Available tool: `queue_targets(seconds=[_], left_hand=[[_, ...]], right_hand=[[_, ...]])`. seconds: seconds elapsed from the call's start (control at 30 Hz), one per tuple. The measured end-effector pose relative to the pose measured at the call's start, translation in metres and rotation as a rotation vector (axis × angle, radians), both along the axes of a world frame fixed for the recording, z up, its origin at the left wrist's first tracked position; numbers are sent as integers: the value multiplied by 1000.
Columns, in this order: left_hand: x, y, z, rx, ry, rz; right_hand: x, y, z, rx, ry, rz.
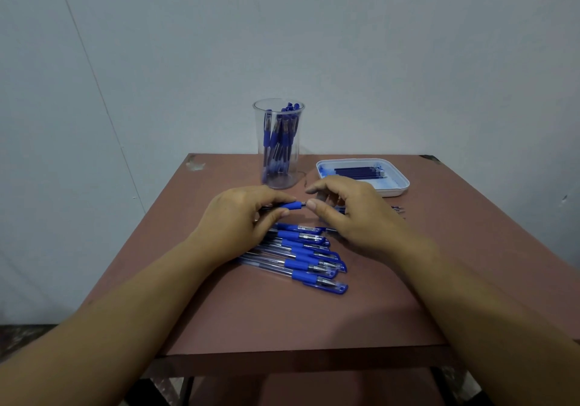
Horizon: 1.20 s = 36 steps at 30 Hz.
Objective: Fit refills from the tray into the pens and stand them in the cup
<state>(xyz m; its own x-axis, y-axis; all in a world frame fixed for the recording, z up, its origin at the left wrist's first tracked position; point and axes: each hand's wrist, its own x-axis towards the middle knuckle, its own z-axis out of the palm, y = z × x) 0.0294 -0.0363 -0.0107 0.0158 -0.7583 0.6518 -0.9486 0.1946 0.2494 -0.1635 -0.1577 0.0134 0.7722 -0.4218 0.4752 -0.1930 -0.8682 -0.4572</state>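
Pen (293, 205) gripped level in left hand (241, 217), nose toward 3 o'clock — pinched there by right hand (354, 214), likely to steady assembly. Cup (258, 142) ahead at 12 o'clock.

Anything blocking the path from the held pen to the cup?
Nothing visible. The pen, gripped by the left hand with the right hand at its tip, sits just in front of the cup. Pens inside lean right, leaving its mouth partly free.
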Motion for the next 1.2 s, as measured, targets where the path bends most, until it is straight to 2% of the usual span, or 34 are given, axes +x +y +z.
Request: queue_targets(seconds=[0.53,0.93,1.2], left_hand=[[-2,3,2,18,-5,10],[-2,2,2,7,0,9],[-1,2,1,6,11,7]], right_hand=[[2,1,2,-144,71,13],[1,2,0,-124,94,7],[3,3,1,-96,42,11]])
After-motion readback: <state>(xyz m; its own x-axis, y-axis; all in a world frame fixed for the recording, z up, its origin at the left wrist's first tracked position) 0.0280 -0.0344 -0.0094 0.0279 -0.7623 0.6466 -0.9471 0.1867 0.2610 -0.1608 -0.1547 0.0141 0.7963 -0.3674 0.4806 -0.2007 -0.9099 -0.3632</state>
